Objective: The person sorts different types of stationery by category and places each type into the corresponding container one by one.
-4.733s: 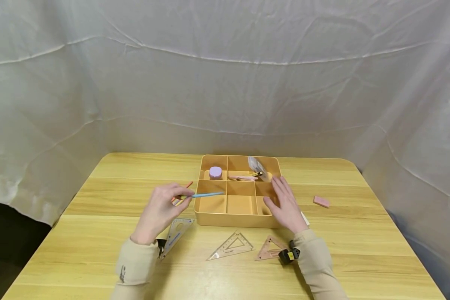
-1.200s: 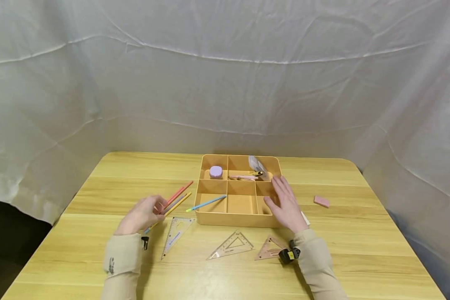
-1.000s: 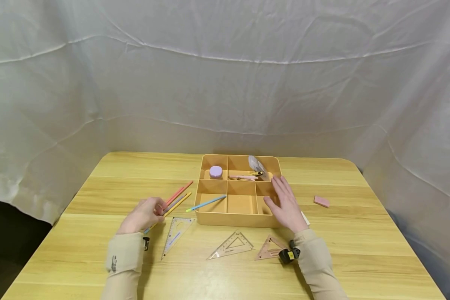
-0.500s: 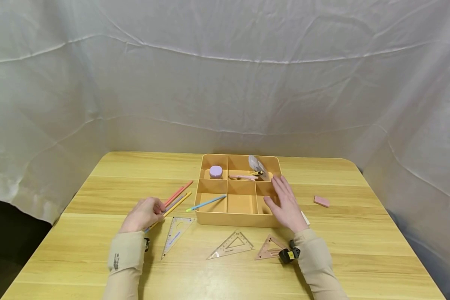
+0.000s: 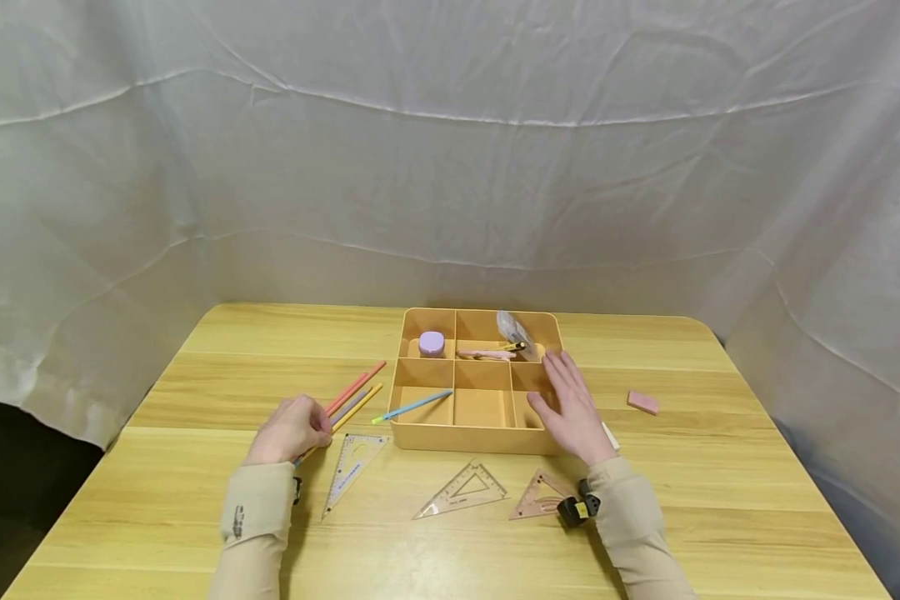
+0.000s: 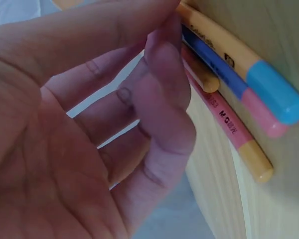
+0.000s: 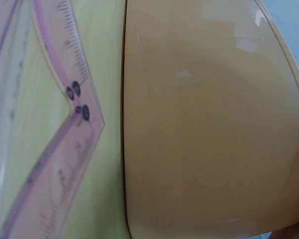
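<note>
In the head view, my left hand (image 5: 288,429) is at a loose bundle of pens left of the organiser. Its thumb and curled fingers pinch the yellow pen (image 6: 224,37) with a blue end; the fingertips partly hide the contact. Close beside it lie a purple pen (image 6: 222,69) with a pink end and red pens (image 6: 234,132) with yellow ends. My right hand (image 5: 573,408) rests, fingers extended, on the right side of the tan divided organiser (image 5: 465,438). A blue pen (image 5: 420,404) leans over its front-left compartment, its green end outside.
Three set squares lie in front: a clear one (image 5: 339,479), another clear one (image 5: 450,502) and a pink one (image 5: 528,506). A pink eraser (image 5: 642,402) lies on the right. The organiser's back compartments hold a lilac lidded container (image 5: 431,343) and a pink item (image 5: 486,355).
The left hand earlier held the blue pen over the organiser; that pen now rests on its edge. The hand has moved back to the pens and shifted slightly rightward. The right hand stays still.
</note>
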Demonstrator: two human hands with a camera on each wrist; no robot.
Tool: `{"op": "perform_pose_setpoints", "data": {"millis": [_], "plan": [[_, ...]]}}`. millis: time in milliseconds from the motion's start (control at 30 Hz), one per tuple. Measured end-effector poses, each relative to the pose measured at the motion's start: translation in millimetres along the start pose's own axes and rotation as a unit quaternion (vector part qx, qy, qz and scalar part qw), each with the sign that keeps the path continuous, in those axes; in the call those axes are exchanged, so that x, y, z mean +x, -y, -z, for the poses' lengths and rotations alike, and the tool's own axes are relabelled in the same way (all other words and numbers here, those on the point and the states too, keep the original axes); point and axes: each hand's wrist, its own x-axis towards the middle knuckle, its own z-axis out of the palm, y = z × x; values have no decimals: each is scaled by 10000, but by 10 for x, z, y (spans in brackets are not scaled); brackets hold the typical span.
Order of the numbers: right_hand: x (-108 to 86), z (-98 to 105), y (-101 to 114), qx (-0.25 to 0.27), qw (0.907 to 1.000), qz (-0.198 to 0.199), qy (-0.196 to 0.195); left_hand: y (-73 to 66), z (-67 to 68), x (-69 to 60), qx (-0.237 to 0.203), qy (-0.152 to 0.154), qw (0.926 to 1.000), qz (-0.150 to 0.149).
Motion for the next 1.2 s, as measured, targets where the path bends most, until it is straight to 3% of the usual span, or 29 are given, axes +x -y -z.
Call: {"op": "perform_pose_setpoints", "data": {"millis": [467,700,1200], "plan": [[-6,10,8,12,10000,-23,28,25,-43,32,-17,-295,9995,-75],[-11,14,10,-5,10000,-9,31,18,-48,25,0,-291,9996,-10],[-14,26,33,54,10000,-52,52,40,-55,34,160,-390,9985,-351]]}}
